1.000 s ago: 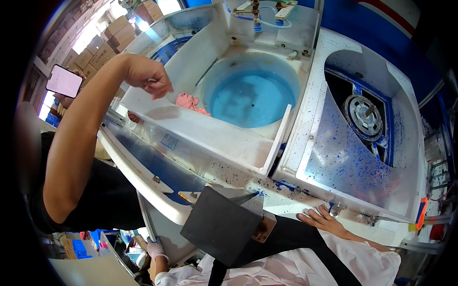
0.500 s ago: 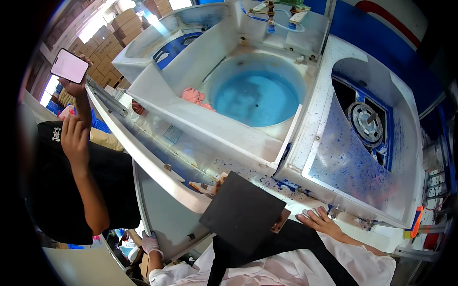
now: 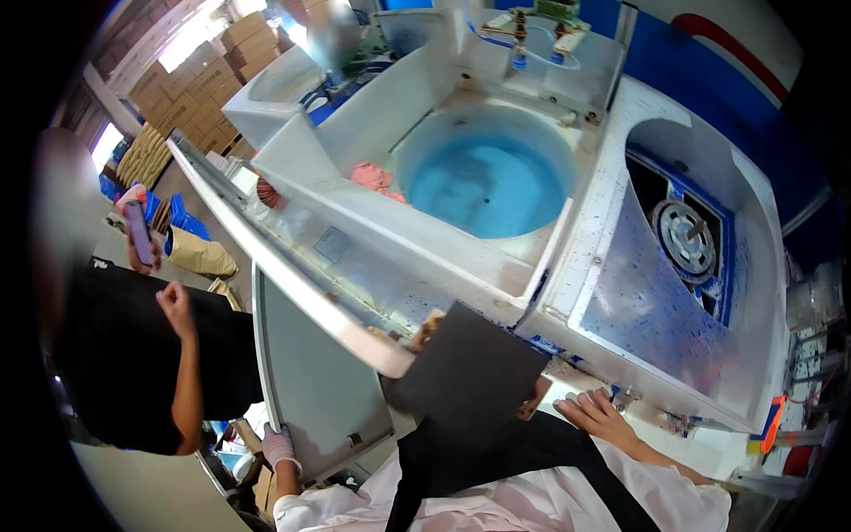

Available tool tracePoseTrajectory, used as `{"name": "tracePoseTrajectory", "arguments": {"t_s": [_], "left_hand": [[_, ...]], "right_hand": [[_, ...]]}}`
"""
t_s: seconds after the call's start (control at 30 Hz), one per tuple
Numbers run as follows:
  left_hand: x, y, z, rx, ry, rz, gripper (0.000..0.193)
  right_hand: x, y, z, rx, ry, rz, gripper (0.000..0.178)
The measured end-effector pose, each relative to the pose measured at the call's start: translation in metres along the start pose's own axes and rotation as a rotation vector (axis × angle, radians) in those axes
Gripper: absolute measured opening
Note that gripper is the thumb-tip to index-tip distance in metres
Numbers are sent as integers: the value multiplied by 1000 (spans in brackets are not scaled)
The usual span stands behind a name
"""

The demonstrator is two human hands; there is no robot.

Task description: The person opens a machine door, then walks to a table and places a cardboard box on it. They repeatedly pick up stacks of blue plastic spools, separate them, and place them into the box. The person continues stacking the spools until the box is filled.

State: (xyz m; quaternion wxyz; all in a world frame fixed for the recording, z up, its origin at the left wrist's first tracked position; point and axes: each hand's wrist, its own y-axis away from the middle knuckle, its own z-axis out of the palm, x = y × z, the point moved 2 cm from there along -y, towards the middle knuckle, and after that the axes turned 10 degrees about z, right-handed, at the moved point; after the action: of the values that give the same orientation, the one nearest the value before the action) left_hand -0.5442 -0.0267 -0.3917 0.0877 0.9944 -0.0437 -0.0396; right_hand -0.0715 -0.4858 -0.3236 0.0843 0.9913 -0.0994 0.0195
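My left hand (image 3: 280, 446), in a pale glove, is closed round the edge of a grey hinged panel (image 3: 324, 372) at the lower left. My bare right hand (image 3: 599, 415) lies on the white ledge (image 3: 660, 430) in front of the right-hand machine bay, its fingers stretched out and a little apart, with nothing in them. A dark square (image 3: 474, 359) covers the middle of the view between my hands and hides what is behind it. Beyond stands a white machine with a round tub (image 3: 483, 186) of blue liquid. A pink cloth (image 3: 372, 177) rests beside the tub.
The right bay (image 3: 647, 266) holds a round metal disc (image 3: 683, 235) amid blue spatter. A co-worker in black (image 3: 160, 355) stands at the left with a phone (image 3: 137, 232) in one hand. Stacked cartons (image 3: 191, 97) and a yellowish sack (image 3: 199, 253) are behind.
The co-worker has lowered and turned the phone, and their other hand has dropped and curled. The view has shifted slightly. Both my hands keep their places.
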Motion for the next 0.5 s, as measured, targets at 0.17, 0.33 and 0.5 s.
{"name": "tracePoseTrajectory", "arguments": {"t_s": [0.17, 0.33, 0.5], "left_hand": [[-31, 19, -2, 82, 162, -44, 42], [12, -5, -2, 18, 256, -62, 44], [-10, 15, -4, 15, 212, -66, 40]], "right_hand": [[-14, -2, 21, 89, 128, -13, 54], [-2, 20, 70, 190, -215, 239, 59], [-4, 9, 48, 226, 430, -184, 67]]}}
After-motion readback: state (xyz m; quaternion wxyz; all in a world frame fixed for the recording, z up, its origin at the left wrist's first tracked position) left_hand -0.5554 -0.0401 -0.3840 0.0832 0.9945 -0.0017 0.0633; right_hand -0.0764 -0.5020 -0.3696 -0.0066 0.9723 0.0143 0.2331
